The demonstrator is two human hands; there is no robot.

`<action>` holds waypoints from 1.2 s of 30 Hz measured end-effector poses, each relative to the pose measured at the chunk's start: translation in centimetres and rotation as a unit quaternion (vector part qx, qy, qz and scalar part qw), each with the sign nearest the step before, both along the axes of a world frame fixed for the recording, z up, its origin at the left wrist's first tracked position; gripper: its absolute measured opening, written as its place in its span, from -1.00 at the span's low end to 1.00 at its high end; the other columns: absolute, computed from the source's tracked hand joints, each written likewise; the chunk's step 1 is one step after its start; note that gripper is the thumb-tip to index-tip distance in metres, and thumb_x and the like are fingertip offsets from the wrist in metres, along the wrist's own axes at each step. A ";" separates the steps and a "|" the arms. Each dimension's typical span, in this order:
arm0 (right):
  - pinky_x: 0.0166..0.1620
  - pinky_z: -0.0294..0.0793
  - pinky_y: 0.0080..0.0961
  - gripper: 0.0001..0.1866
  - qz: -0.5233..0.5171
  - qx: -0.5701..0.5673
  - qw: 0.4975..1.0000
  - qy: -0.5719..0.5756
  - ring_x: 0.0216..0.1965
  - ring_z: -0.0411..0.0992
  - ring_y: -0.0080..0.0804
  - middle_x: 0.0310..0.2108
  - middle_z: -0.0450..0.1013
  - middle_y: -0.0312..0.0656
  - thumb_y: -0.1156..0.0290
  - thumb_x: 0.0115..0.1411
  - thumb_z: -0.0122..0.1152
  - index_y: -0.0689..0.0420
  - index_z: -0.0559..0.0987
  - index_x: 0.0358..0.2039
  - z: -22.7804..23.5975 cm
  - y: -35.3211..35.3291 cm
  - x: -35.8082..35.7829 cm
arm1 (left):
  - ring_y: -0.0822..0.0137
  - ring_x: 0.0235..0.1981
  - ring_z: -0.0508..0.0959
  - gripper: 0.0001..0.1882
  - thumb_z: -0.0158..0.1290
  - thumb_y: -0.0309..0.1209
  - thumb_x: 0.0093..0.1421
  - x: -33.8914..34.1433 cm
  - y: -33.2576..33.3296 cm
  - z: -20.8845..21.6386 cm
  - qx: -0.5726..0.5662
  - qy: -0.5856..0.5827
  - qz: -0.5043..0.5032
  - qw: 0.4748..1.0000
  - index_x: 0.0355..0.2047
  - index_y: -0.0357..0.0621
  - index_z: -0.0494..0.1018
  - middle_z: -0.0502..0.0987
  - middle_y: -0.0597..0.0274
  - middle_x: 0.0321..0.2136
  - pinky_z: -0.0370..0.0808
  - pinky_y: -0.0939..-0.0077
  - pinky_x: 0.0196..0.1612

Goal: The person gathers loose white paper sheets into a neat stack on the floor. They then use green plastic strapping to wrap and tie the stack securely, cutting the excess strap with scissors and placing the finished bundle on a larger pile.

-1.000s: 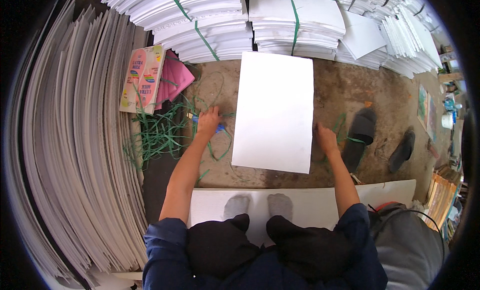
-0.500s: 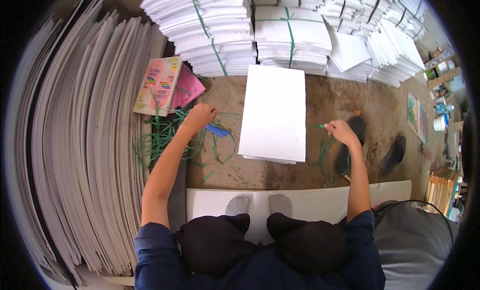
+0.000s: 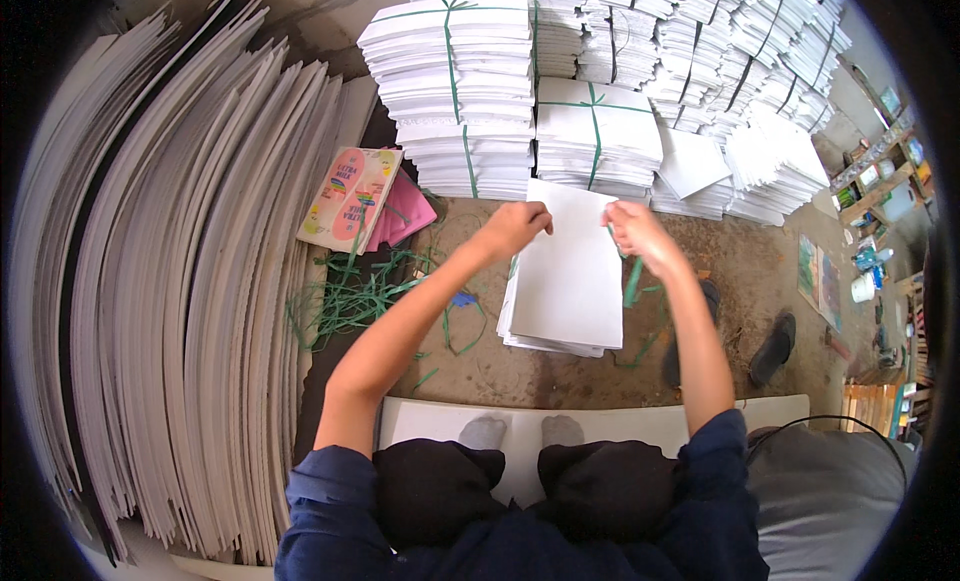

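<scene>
The stack of white sheets (image 3: 572,301) lies at twelve o'clock from the socked feet (image 3: 562,431), probably for two-handed reach. At its two o'clock, the right hand (image 3: 642,239) pinches green twine (image 3: 632,284), likely controlling the strand; at ten, the left hand (image 3: 512,231) curls inward, its grip unclear.

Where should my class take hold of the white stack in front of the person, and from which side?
Probably by both long edges, coming from left and right at once. The white stack lies flat on the floor, longer than wide, with layers uneven at the near end, so pressing from both sides may keep them together.
</scene>
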State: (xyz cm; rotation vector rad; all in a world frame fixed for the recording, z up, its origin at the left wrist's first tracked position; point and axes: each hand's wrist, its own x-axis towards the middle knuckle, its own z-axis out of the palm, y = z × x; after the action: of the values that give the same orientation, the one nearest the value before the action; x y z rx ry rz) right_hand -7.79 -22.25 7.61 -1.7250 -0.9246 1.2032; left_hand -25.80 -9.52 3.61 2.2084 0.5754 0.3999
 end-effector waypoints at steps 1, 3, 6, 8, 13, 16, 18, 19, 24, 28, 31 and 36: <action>-0.68 -0.06 -0.73 -0.72 0.005 0.022 0.999 0.042 -0.74 -0.06 -0.74 -0.75 0.00 -0.51 0.26 0.24 -0.19 0.20 0.37 -0.44 -0.4 0.1 -0.8 | 0.16 -0.55 0.43 -0.75 -0.15 -0.30 0.12 0.2 -0.6 0.2 -0.012 0.003 -0.002 1.000 -0.49 -0.17 0.47 0.43 0.06 -0.63 0.35 0.36 -0.40; -0.67 -0.02 -0.73 -0.77 0.005 0.059 0.992 0.111 -0.73 -0.02 -0.73 -0.74 0.07 -0.48 0.34 0.23 -0.22 0.21 0.38 -0.41 -1.0 0.3 -2.5 | 0.27 -0.61 0.38 -0.77 -0.15 -0.33 0.13 -0.1 -1.4 1.1 -0.036 0.017 -0.001 0.999 -0.45 -0.17 0.46 0.37 0.12 -0.69 0.33 0.41 -0.44; -0.66 -0.02 -0.75 -0.79 -0.032 0.082 0.995 0.040 -0.73 -0.01 -0.73 -0.72 0.11 -0.46 0.40 0.22 -0.24 0.21 0.38 -0.41 -0.7 0.5 -4.3 | 0.33 -0.60 0.35 -0.77 -0.15 -0.32 0.13 -0.5 -2.0 2.5 -0.063 -0.011 0.002 0.998 -0.44 -0.17 0.46 0.34 0.14 -0.69 0.31 0.43 -0.44; -0.61 0.09 -0.72 -0.79 -0.033 0.107 0.992 0.061 -0.70 0.07 -0.70 -0.69 0.19 -0.39 0.41 0.22 -0.25 0.22 0.38 -0.42 -0.4 0.6 -3.4 | 0.32 -0.61 0.34 -0.75 -0.16 -0.30 0.14 -0.4 -1.8 2.7 -0.038 -0.053 0.005 0.998 -0.46 -0.18 0.45 0.35 0.13 -0.69 0.31 0.43 -0.45; -0.24 0.41 -0.49 -0.78 -0.043 0.072 0.949 0.304 -0.36 0.40 -0.40 -0.45 0.37 -0.22 0.37 0.25 -0.23 0.17 0.36 -0.45 0.3 -0.2 -4.4 | 0.08 -0.58 0.44 -0.75 -0.16 -0.30 0.14 -0.5 -1.8 2.5 -0.028 -0.099 0.070 0.992 -0.48 -0.17 0.44 0.42 -0.02 -0.65 0.36 0.34 -0.45; -0.08 0.36 -0.40 -0.91 -0.044 0.148 0.897 0.414 -0.18 0.37 -0.24 -0.28 0.37 -0.04 0.46 0.18 -0.14 0.15 0.35 -0.42 -2.2 -0.4 -2.7 | 0.04 -0.53 0.46 -0.76 -0.15 -0.30 0.14 0.4 -3.9 1.2 -0.003 -0.082 0.037 0.996 -0.46 -0.17 0.44 0.45 -0.02 -0.61 0.37 0.32 -0.42; -0.05 0.31 -0.32 -0.92 0.019 0.164 0.873 0.460 -0.12 0.33 -0.25 -0.19 0.35 -0.04 0.44 0.18 -0.12 0.14 0.36 -0.38 -2.4 -0.2 -2.7 | 0.07 -0.52 0.45 -0.76 -0.14 -0.30 0.15 -0.2 -4.7 1.0 0.011 -0.032 0.017 0.999 -0.43 -0.18 0.44 0.45 0.01 -0.61 0.37 0.37 -0.39; -0.06 0.31 -0.30 -0.89 0.021 0.161 0.864 0.477 -0.13 0.33 -0.26 -0.19 0.35 -0.05 0.42 0.19 -0.14 0.14 0.36 -0.36 -2.8 0.0 -2.9 | 0.16 -0.57 0.45 -0.77 -0.13 -0.30 0.14 -0.7 -4.5 1.0 -0.008 -0.011 -0.003 1.000 -0.44 -0.17 0.45 0.43 0.05 -0.65 0.36 0.38 -0.41; -0.11 0.33 -0.29 -0.87 -0.046 0.162 0.853 0.495 -0.19 0.32 -0.27 -0.31 0.34 -0.19 0.41 0.21 -0.15 0.15 0.39 -0.34 -5.3 0.5 -2.8 | 0.30 -0.62 0.43 -0.76 -0.12 -0.28 0.15 -1.6 -3.4 1.8 -0.032 0.028 -0.043 0.998 -0.46 -0.18 0.43 0.38 0.10 -0.70 0.33 0.37 -0.46; -0.11 0.32 -0.29 -0.84 -0.128 0.085 0.883 0.444 -0.19 0.32 -0.28 -0.33 0.34 -0.23 0.32 0.20 -0.09 0.13 0.38 -0.32 -2.9 0.3 -4.9 | 0.28 -0.62 0.42 -0.78 -0.13 -0.30 0.16 -2.2 -4.2 0.9 -0.029 -0.006 0.024 0.999 -0.42 -0.18 0.40 0.37 0.10 -0.70 0.31 0.35 -0.48; -0.12 0.34 -0.29 -0.82 -0.068 0.052 0.897 0.435 -0.18 0.33 -0.24 -0.27 0.35 -0.18 0.27 0.19 -0.07 0.11 0.37 -0.35 -2.8 -0.7 -4.4 | 0.22 -0.64 0.43 -0.80 -0.14 -0.33 0.17 -1.7 -5.2 1.3 -0.027 -0.050 0.083 0.995 -0.40 -0.20 0.38 0.39 0.11 -0.69 0.32 0.34 -0.51; -0.11 0.36 -0.26 -0.85 0.008 0.126 0.861 0.493 -0.08 0.31 -0.15 -0.16 0.33 -0.02 0.28 0.21 -0.11 0.08 0.34 -0.40 -2.7 -0.7 -3.9 | 0.18 -0.60 0.46 -0.79 -0.17 -0.34 0.18 -1.7 -6.5 2.6 0.021 -0.095 0.029 0.995 -0.44 -0.22 0.36 0.44 0.11 -0.64 0.37 0.34 -0.46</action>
State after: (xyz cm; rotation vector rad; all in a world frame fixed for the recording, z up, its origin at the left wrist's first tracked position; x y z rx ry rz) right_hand -11.71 -22.93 4.96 -0.6898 -0.4127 1.6257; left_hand -27.47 -15.99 6.19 2.1672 0.5330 0.6494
